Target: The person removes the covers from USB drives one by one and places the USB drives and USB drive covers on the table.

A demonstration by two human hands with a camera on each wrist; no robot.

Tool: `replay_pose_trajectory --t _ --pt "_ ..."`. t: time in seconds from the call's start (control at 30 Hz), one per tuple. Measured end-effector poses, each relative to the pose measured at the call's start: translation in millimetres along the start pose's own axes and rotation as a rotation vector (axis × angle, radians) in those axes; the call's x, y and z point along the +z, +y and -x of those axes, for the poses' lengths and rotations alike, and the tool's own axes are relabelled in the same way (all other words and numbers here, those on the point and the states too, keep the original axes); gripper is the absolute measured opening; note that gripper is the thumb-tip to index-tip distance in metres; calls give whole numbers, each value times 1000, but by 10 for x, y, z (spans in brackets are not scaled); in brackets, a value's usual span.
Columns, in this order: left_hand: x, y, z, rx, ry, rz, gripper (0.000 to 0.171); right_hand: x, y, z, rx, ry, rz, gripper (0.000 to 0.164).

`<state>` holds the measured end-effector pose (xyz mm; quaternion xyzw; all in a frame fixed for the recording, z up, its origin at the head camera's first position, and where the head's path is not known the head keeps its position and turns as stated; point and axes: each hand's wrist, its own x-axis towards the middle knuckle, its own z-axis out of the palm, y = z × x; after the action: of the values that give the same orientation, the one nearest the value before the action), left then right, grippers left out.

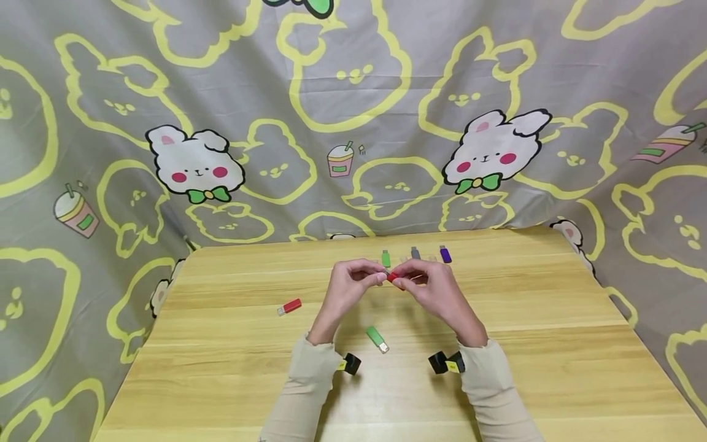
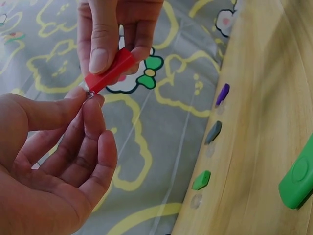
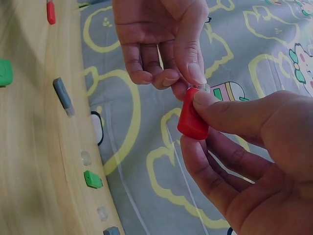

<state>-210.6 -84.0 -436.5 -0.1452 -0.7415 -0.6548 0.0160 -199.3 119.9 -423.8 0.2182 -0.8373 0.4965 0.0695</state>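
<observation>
Both hands meet over the middle of the table at a red USB flash drive [image 1: 393, 277]. My right hand [image 1: 431, 285] pinches its red body [image 3: 193, 120] between thumb and fingers. At the other end, my left hand [image 1: 353, 285] pinches the small shiny, see-through tip [image 2: 88, 93] with thumb and forefinger; I cannot tell whether this is a cap or the plug. The left hand's other fingers [image 2: 100, 164] are loosely bent. A green flash drive [image 1: 378, 339] lies on the table between the forearms, its metal plug towards me.
Another red flash drive [image 1: 289, 307] lies to the left. Along the back edge stand out a green [image 1: 385, 258], a grey [image 1: 415, 253] and a purple drive [image 1: 445, 254], with clear caps [image 3: 101, 213] beside them. A dark grey drive [image 3: 62, 95] shows in the right wrist view. A patterned curtain [image 1: 386, 141] hangs behind.
</observation>
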Motion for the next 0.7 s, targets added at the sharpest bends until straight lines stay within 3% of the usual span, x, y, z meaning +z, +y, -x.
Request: replay_pose_trajectory --t 0.4,0.7 --pt "16 2 -12 -38 -6 1 10 -6 -15 -6 -5 -1 44 8" --pt "-3 -10 8 -9 34 7 11 -32 -1 6 14 -15 79 7"
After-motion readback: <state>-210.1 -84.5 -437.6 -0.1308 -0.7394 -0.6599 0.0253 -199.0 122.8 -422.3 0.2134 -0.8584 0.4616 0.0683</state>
